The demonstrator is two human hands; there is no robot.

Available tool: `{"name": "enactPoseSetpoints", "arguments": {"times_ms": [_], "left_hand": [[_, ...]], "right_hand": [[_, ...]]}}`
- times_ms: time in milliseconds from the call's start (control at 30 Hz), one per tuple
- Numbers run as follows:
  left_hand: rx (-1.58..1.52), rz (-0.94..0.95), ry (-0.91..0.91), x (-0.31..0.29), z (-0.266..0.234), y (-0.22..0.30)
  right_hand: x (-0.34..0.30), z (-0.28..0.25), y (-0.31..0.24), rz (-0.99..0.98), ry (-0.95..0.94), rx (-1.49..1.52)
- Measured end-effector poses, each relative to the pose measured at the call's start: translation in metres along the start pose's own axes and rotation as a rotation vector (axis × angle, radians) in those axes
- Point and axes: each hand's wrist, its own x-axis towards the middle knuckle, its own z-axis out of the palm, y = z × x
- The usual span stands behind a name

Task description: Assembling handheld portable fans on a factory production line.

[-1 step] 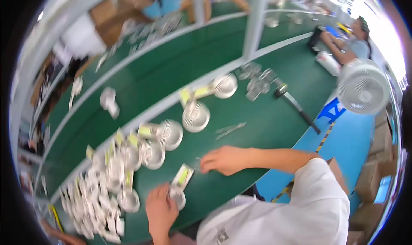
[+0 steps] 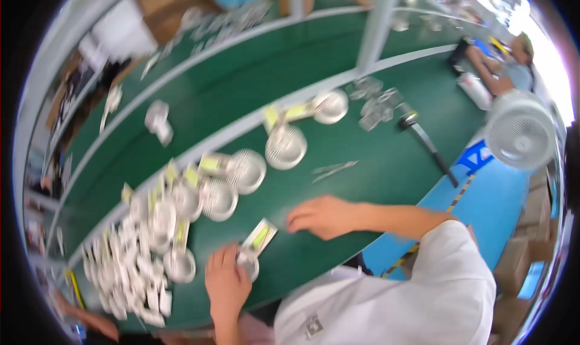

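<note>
White handheld fan with a small round head and a rectangular handle bearing a yellow-green strip (image 2: 260, 236) is lying on the green, flat worktop (image 2: 374, 182) in front of the person, its handle pointing away and to the right. The bare left hand (image 2: 228, 281) is covering the left edge of the round head, its fingers bending over that side; whether its grip is closing on the fan or only resting against it, I cannot tell. The bare right hand (image 2: 326, 217) is hovering or resting just right of the handle, apart from it, with its fingers curling toward the thumb; blur is hiding the fingertips, so I cannot tell how far open that grip is or whether it is holding anything.

Thin silvery tweezer-like tools (image 2: 335, 171) are lying beyond the right hand. Farther right, a long tool with a black handle (image 2: 430, 148) is lying near a cluster of clear plastic pieces (image 2: 377, 110). White fans with round ribbed heads (image 2: 287, 147) are forming a slanting row beyond the hands, and a heap of slim white parts (image 2: 127, 275) is spreading at the left.
</note>
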Motion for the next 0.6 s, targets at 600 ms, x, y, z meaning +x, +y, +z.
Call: {"name": "enactPoseSetpoints", "arguments": {"times_ms": [600], "left_hand": [[-0.102, 0.153, 0.446, -0.005, 0.049, -0.047]], "right_hand": [[0.057, 0.018, -0.006, 0.169, -0.025, 0.395]]}}
